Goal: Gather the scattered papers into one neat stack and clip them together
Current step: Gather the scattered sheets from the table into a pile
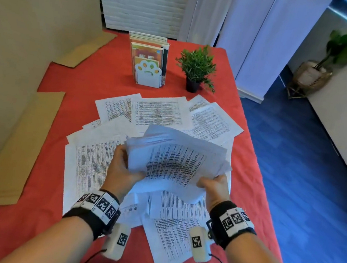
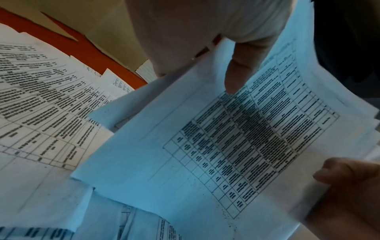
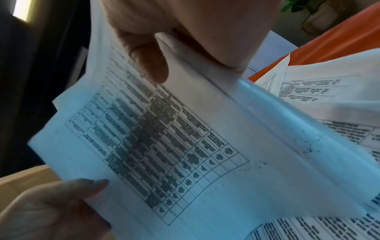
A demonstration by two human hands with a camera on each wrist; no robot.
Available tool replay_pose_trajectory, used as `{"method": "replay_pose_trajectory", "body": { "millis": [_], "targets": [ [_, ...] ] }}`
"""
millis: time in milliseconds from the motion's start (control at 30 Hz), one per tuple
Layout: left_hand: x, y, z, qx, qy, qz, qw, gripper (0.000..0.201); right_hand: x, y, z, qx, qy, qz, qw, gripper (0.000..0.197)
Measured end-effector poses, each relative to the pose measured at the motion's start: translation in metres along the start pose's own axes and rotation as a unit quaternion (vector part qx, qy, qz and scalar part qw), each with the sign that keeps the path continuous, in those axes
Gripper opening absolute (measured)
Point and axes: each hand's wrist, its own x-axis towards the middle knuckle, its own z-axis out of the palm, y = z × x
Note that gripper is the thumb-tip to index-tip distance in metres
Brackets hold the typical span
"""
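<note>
Both hands hold an uneven bundle of printed papers point(image 1: 176, 161) above the red table, its sheets fanned and misaligned. My left hand point(image 1: 120, 166) grips the bundle's left edge, thumb on the top sheet point(image 2: 236, 142). My right hand point(image 1: 214, 186) pinches the near right corner, thumb on top of the bundle point(image 3: 174, 146). Many more scattered papers point(image 1: 159, 113) with printed tables lie spread on the table under and around the bundle. No clip is visible.
A white paw-shaped book holder point(image 1: 148, 65) with books and a small potted plant point(image 1: 196, 70) stand behind the papers. Brown cardboard sheets point(image 1: 16, 148) lie along the table's left side. The table's right edge point(image 1: 256, 160) drops to a blue floor.
</note>
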Motion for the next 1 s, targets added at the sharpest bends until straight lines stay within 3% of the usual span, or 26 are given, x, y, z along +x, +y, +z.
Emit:
{"method": "replay_pose_trajectory", "body": {
  "millis": [200, 300, 467, 600, 833, 900, 1000],
  "targets": [
    [0.001, -0.005, 0.005, -0.022, 0.016, -0.041, 0.999, 0.083, -0.001, 0.007, -0.007, -0.01, -0.033, 0.014, 0.999, 0.045],
    [-0.001, -0.011, 0.008, -0.042, -0.006, -0.051, 0.998, 0.079, -0.003, 0.013, -0.009, -0.029, -0.026, 0.026, 0.999, 0.043],
    [-0.005, -0.005, 0.019, -0.048, -0.005, 0.001, 0.999, 0.065, 0.0, 0.013, -0.011, 0.029, -0.014, 0.006, 0.999, 0.042],
    [-0.008, -0.005, 0.023, -0.025, -0.015, 0.026, 0.999, 0.056, -0.004, 0.011, -0.013, 0.028, -0.044, -0.004, 0.999, 0.038],
    [-0.015, 0.033, 0.036, -0.062, 0.068, 0.19, 0.978, 0.057, -0.008, 0.013, -0.017, -0.013, -0.071, -0.01, 0.997, 0.039],
    [-0.012, 0.041, 0.04, -0.086, 0.088, 0.195, 0.973, 0.054, -0.007, 0.013, -0.019, -0.026, -0.087, -0.019, 0.996, 0.036],
    [-0.009, 0.046, 0.043, -0.078, 0.122, 0.184, 0.972, 0.031, -0.01, 0.011, -0.02, -0.071, -0.126, -0.064, 0.987, 0.034]
  ]
}}
